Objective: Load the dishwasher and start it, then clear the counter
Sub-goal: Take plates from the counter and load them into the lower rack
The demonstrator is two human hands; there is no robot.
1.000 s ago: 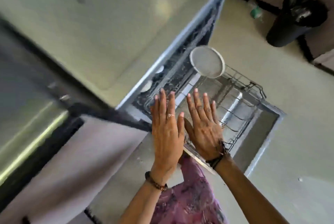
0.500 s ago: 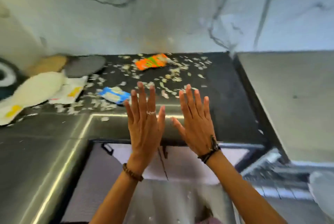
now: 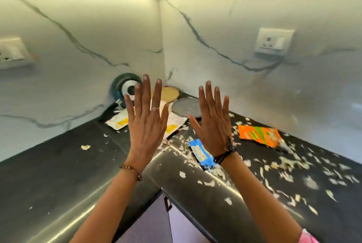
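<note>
Both hands are raised above the black corner counter (image 3: 58, 164), backs toward the camera, with nothing grasped. The left hand (image 3: 147, 125) is spread flat with straight fingers, a ring on one finger and a beaded bracelet (image 3: 130, 171) at the wrist. The right hand (image 3: 212, 125) is likewise released and flat, with dark cords at its wrist. The counter is littered with pale scraps (image 3: 290, 162). An orange wrapper (image 3: 258, 135) lies to the right, a blue wrapper (image 3: 201, 153) just under the right wrist, and white-and-yellow packets (image 3: 117, 122) behind the left hand. A grey round lid (image 3: 186, 107) and a tan disc (image 3: 169, 93) lie near the corner. The dishwasher is out of view.
</note>
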